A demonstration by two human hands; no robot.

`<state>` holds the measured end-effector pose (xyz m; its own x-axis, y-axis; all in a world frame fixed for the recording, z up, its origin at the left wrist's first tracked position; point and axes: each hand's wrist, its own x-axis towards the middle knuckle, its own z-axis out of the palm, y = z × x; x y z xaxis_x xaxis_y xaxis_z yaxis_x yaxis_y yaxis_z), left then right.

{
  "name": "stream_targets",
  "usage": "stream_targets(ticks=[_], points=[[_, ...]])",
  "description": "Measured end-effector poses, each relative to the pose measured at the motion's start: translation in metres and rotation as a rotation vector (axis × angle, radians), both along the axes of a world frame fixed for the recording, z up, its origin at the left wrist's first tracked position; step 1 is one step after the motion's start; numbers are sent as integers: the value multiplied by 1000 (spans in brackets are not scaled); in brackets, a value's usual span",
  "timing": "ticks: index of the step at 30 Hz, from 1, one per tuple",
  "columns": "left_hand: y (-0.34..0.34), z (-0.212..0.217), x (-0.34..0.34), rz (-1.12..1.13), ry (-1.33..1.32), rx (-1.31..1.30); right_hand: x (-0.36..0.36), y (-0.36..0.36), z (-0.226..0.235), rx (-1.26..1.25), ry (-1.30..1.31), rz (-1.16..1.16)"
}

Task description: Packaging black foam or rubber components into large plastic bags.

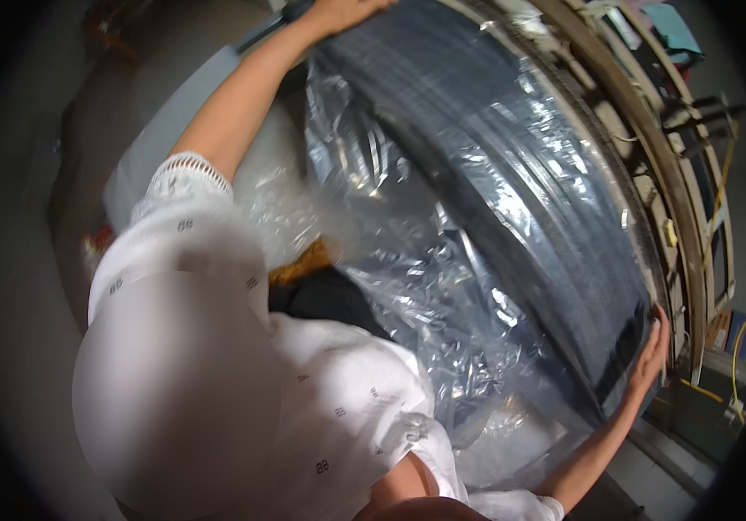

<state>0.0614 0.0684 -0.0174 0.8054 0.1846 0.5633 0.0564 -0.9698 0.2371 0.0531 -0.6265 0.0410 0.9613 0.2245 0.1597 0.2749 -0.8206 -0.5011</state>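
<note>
A wide dark grey sheet [512,165] with a shiny, creased surface stretches across the work surface. My left hand [345,12] rests at its far left corner, fingers stretched out and partly cut off by the picture's top edge. On the right, my right hand [649,358] lies along the sheet's edge with its fingers extended. Both hands are open. Crumpled clear plastic film [442,295] hangs down from the sheet's near side towards my body.
Beyond the sheet run a long wooden rail [650,122] and a metal frame. A yellow cord [724,187] hangs at the far right, above boxes [742,334]. Pale translucent plastic [273,208] bulges below my left arm. A turquoise item [672,30] sits at the top right.
</note>
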Motion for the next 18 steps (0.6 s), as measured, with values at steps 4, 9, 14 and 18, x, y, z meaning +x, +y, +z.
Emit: stream_targets(ticks=[4,9,14,18], points=[[74,-31,-67,282,-548,-238,-18,32,-32,-316,-145,186],[122,-165,-160,858,373,-434,-5,29,-40,-253,-104,115],[106,-183,-235,784,278,-461,18,13,-52,-270,-103,129],[101,-176,-273,725,98,-637,26,4,-50,-266,-77,112]])
